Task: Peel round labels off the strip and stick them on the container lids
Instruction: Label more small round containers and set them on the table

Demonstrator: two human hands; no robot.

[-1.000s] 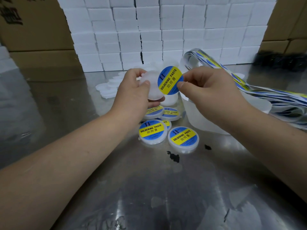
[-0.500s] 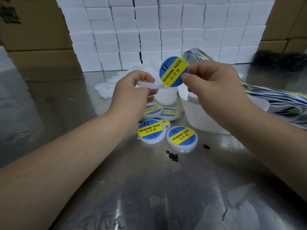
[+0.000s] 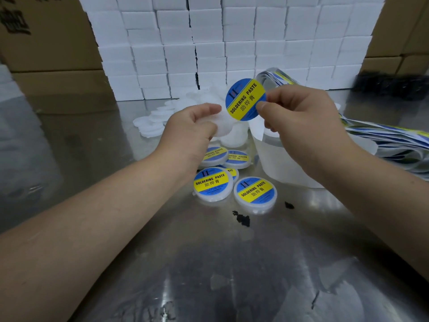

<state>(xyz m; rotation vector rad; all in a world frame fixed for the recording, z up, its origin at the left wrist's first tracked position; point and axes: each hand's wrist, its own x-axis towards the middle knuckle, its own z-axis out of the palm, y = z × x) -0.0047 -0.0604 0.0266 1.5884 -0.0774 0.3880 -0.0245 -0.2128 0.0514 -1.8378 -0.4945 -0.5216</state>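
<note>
Label raised over lid; steel table, white boxes behind.

I note one round label, blue with a yellow band reading SOLDERING PASTE, held upright and tilted, its lower edge overlapping the bare white lid. That lid is translucent, also lifted off the surface. Below it lie the labelled lids, five that I can count, overlapping. Behind it, a pile of blank lids. Right of it, the label strip lies in loose folds.
</note>
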